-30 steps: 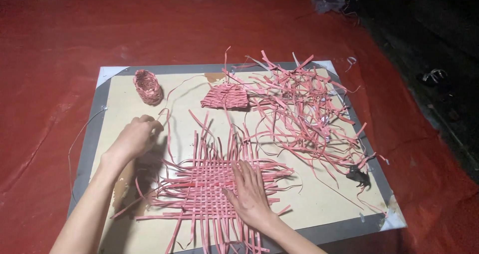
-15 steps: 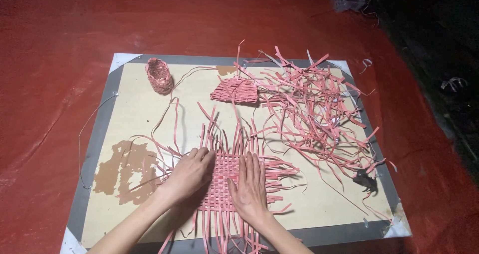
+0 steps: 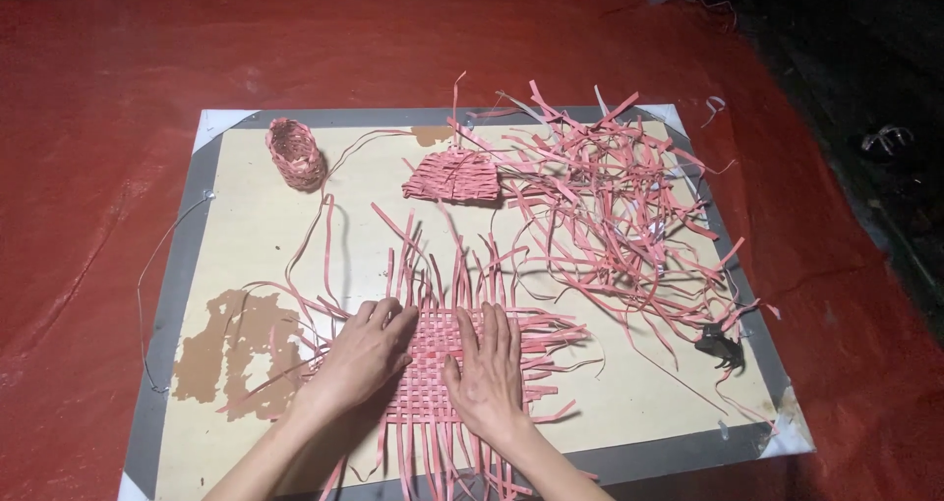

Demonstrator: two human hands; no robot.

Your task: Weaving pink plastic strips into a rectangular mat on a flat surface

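A thin loose wire (image 3: 147, 285) is seen curving along the grey edge of the board (image 3: 177, 294), well to the left of both hands. Between the wire and the left hand, a brown patch (image 3: 236, 349) is shown where the pale facing of the board is torn away. Far beyond the left hand, near the far left corner of the board, a small woven pink basket (image 3: 295, 153) is set on its side.

The left hand (image 3: 362, 355) is laid flat, fingers extended and released, on the left part of a flat woven mat of pink strips (image 3: 440, 368); nothing is gripped. The mat is found directly under and between the two hands, with its unwoven strip ends fanned out on every side. The right hand (image 3: 487, 371) is pressed palm down on the right part of the same mat, fingers spread and open, just beside the left hand but not touching it.

Beyond the right hand, a smaller woven pink panel (image 3: 454, 176) is lying on the board. To the right of it and well beyond the right hand, a tangled heap of loose pink strips (image 3: 615, 201) is spread. Further right, near the board's right edge, a small dark object (image 3: 716, 344) is seen; its kind cannot be told. Everything is laid on a red sheet (image 3: 98, 68).
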